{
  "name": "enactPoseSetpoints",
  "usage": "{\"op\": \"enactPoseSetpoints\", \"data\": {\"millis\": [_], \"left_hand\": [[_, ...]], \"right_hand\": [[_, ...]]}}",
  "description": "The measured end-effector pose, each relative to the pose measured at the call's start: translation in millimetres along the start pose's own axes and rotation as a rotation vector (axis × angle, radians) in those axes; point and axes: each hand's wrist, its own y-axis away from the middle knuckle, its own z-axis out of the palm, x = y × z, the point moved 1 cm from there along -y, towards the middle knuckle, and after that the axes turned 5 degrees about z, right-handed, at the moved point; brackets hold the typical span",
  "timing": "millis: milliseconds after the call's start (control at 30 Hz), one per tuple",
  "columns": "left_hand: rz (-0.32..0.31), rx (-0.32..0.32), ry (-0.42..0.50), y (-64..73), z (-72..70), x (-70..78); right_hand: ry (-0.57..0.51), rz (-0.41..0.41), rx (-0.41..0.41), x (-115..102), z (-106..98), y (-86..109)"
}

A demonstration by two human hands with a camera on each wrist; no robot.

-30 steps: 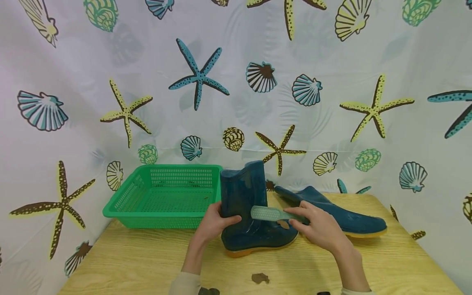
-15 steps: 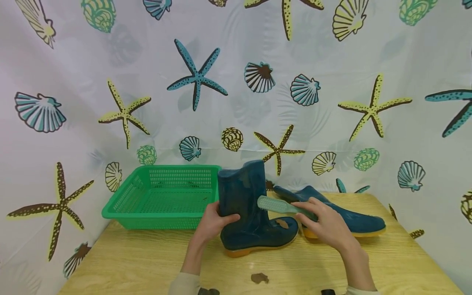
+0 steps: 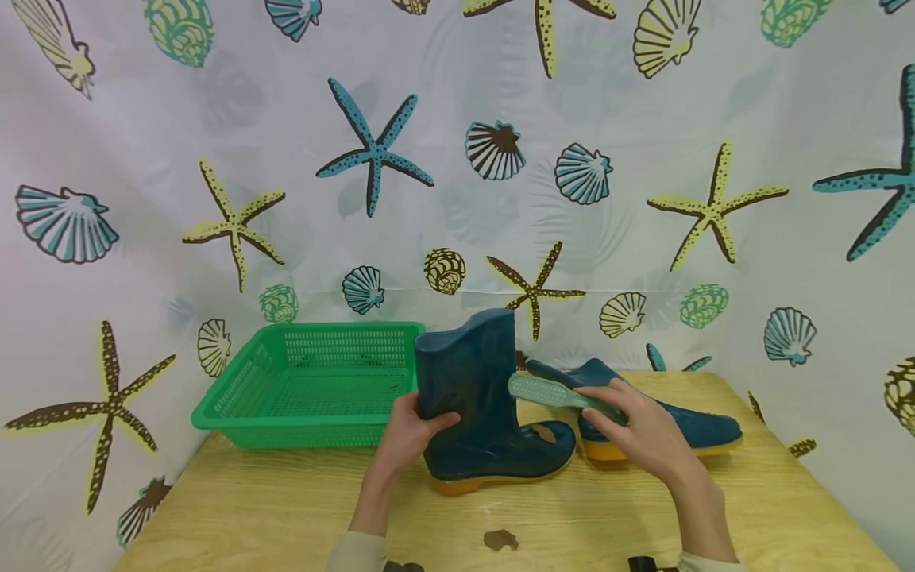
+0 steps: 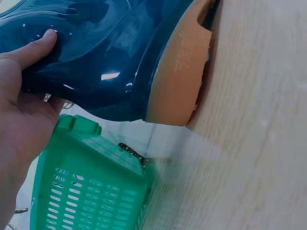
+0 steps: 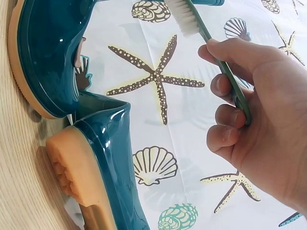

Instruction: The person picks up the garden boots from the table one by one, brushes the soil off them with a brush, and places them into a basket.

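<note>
A dark blue rubber boot [image 3: 475, 381] with an orange sole stands on the table, its toe to the right. My left hand [image 3: 411, 433] grips it around the back of the ankle, thumb on the near side; the left wrist view shows the thumb against the glossy boot [image 4: 96, 52]. My right hand [image 3: 636, 425] holds a green-handled scrub brush [image 3: 546, 391] beside the front of the shaft. White bristles on the brush [image 5: 184, 17] show in the right wrist view. Whether they touch the boot is hard to tell. A brown patch [image 3: 543, 433] lies on the boot's toe.
A second blue boot [image 3: 696, 425] lies behind my right hand. At the back left stands a green plastic basket [image 3: 286, 433]. A brown scrap [image 3: 500, 539] lies on the wooden table [image 3: 286, 508] near the front. A patterned curtain [image 3: 457, 214] hangs behind.
My right hand and the brush have moved up and to the right along the boot, from over the lower shaft to its front edge. The boot's shaft leans slightly further left.
</note>
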Motion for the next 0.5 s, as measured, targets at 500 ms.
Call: {"op": "enactPoseSetpoints", "data": {"millis": [500], "left_hand": [[0.063,0.006,0.043,-0.2,-0.2,1.4]], "right_hand": [[-0.022,0.059,-0.006,10.9,-10.6,6.1]]}}
